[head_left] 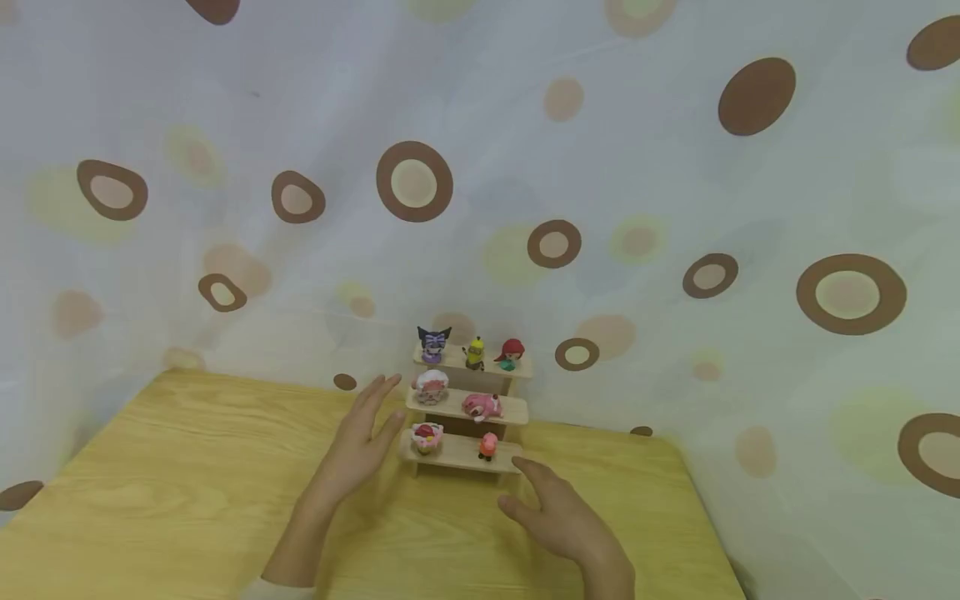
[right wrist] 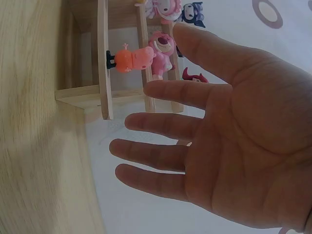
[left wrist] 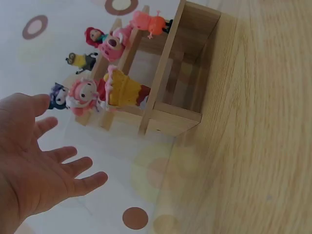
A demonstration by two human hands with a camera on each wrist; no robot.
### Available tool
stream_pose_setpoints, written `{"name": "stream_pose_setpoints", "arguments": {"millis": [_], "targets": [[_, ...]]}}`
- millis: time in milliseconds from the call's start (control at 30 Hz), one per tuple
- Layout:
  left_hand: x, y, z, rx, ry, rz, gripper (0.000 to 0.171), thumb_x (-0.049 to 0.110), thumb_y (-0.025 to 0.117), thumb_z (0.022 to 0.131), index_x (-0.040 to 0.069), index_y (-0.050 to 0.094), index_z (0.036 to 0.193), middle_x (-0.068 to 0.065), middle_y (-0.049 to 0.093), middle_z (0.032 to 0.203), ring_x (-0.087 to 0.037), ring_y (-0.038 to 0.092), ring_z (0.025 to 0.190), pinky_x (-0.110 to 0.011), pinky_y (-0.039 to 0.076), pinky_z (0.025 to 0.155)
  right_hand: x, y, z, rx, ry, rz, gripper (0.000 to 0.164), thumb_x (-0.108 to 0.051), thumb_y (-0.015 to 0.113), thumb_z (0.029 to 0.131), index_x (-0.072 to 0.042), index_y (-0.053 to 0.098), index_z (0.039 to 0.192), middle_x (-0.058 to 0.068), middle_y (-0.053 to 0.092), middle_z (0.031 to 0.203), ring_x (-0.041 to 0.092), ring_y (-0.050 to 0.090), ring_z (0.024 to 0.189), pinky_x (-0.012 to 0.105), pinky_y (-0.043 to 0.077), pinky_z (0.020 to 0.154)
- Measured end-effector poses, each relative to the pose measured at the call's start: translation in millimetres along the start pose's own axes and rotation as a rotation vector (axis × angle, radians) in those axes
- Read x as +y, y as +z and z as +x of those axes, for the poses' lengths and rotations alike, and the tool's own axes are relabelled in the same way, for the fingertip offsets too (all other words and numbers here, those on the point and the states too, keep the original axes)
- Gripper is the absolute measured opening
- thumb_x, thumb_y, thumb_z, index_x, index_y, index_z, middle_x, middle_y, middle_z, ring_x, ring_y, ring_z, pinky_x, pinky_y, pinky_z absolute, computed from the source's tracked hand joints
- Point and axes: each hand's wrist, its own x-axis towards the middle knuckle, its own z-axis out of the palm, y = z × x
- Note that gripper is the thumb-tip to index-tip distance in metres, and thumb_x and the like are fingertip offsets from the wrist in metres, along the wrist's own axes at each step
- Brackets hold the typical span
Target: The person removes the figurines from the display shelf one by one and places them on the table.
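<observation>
A three-tier wooden shelf (head_left: 457, 451) stands at the back of the table with small figures on every tier. Along the top are a dark-eared figure (head_left: 432, 345), a yellow minion (head_left: 475, 353) and a red-haired figure (head_left: 511, 353). The middle tier carries a white-hooded figure (head_left: 431, 387) and a pink bear (head_left: 482, 406). On the lowest sit a pink-and-yellow figure (head_left: 427, 438) and an orange-red pig (head_left: 487, 447). My left hand (head_left: 360, 446) is held beside the shelf's left side, fingers extended, holding nothing. Near the lower right end, my right hand (head_left: 558, 512) spreads its fingers, its palm empty.
The wooden table (head_left: 187, 483) stretches out around the shelf. Behind and beside it hangs a pale sheet (head_left: 480, 100) with brown and beige round spots, close behind the shelf's top tier.
</observation>
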Motion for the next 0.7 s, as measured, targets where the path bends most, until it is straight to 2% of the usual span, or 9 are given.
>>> {"name": "stream_pose_setpoints", "arguments": {"millis": [167,300,433,600,700], "targets": [[-12.2,13.1,10.3,-0.023,-0.039,-0.142,0.052,0.031,0.047,0.114,0.017,0.038,0.164,-0.019,0.023,0.173,-0.050,0.023,0.156,-0.076,0.026,0.118,5.0,-2.5,1.1,-0.017,-0.002,0.004,0.073,-0.046,0.066,0.103,-0.005,0.044,0.159,0.024,0.046,0.160,0.051,0.039,0.148,0.073,0.033,0.117],[-21.8,23.7,14.0,-0.030,-0.118,-0.335,0.053,0.030,0.043,0.115,0.018,0.032,0.166,-0.015,0.024,0.174,-0.048,0.027,0.155,-0.072,0.029,0.120,5.6,-3.2,2.0,-0.006,0.000,-0.012,0.072,-0.046,0.066,0.103,-0.005,0.045,0.159,0.023,0.047,0.160,0.051,0.040,0.148,0.073,0.033,0.117],[-28.4,32.1,15.3,-0.023,-0.177,-0.479,0.055,0.032,0.039,0.116,0.016,0.027,0.167,-0.014,0.022,0.174,-0.046,0.028,0.156,-0.066,0.033,0.121,5.6,-3.0,3.2,-0.005,0.007,-0.011,0.071,-0.045,0.066,0.103,-0.006,0.046,0.158,0.023,0.048,0.160,0.051,0.040,0.148,0.073,0.034,0.116],[-36.4,37.4,12.9,-0.033,-0.209,-0.566,0.052,0.036,0.038,0.116,0.016,0.034,0.164,-0.014,0.028,0.171,-0.042,0.029,0.156,-0.068,0.030,0.122,6.8,1.9,7.0,0.013,-0.022,-0.002,0.069,-0.043,0.067,0.103,-0.005,0.047,0.158,0.020,0.048,0.160,0.047,0.041,0.149,0.070,0.034,0.119],[-42.0,40.1,11.7,-0.039,-0.220,-0.597,0.050,0.032,0.039,0.116,0.016,0.036,0.164,-0.017,0.028,0.171,-0.043,0.030,0.156,-0.069,0.029,0.121,7.3,6.1,10.3,0.046,-0.067,0.006,0.067,-0.041,0.068,0.103,-0.005,0.048,0.157,0.020,0.050,0.159,0.046,0.044,0.147,0.068,0.036,0.118]]}}
